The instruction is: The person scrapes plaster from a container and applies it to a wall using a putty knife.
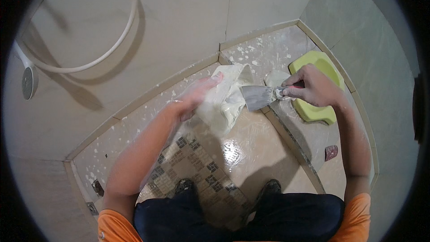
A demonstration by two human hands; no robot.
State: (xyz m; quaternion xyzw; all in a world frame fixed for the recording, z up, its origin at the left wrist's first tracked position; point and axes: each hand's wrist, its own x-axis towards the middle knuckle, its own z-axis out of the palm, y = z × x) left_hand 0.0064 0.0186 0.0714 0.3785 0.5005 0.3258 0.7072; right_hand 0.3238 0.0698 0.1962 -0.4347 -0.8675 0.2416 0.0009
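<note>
My left hand (pixel 195 94), dusted white, is closed on the side of a soft-looking white container (pixel 214 114) with thick white paste inside. It is held tilted above the tiled floor; whether it is a bag or a tub I cannot tell. My right hand (pixel 317 86) is wrapped around the dark and red handle of a putty knife (pixel 259 97). The knife's wide metal blade points left, its edge at the container's right rim, with white paste smeared near the handle. Behind the knife lies a pale rounded thing (pixel 275 78), partly hidden.
A yellow-green curved object (pixel 313 114) lies under my right hand, partly covered. A raised tile curb (pixel 291 141) crosses the wet floor. A small dark red piece (pixel 331 152) lies at the right. The shower head (pixel 29 82) and looping hose (pixel 98 62) hang at the left wall.
</note>
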